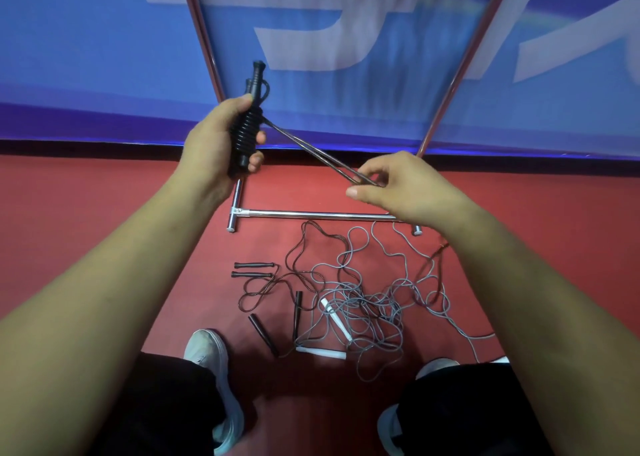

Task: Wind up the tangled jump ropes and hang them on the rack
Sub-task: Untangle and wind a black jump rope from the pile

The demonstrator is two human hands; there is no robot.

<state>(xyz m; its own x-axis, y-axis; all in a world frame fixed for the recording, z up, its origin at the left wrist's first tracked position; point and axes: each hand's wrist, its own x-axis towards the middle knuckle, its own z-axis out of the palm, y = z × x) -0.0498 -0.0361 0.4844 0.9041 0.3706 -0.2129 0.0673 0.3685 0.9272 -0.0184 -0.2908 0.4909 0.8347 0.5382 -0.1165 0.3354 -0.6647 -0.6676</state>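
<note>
My left hand (211, 144) grips a black jump rope bundle (246, 133), its two handles held together with the cord wound in tight coils round them. Two taut strands of that cord (311, 152) run down to the right into my right hand (394, 185), which pinches them between thumb and fingers. On the red floor below lie tangled ropes: a dark brown one with handles (254, 270), a grey one with white handles (367, 310), and loose dark handles (263, 334). The chrome rack (311, 214) stands behind them, its base bar low and its uprights (204, 36) rising against the blue wall.
A blue banner wall (86, 57) closes off the space behind the rack. My two feet in light shoes (211, 358) stand at the near edge of the rope pile. A thin orange cord (440, 248) shows under my right forearm.
</note>
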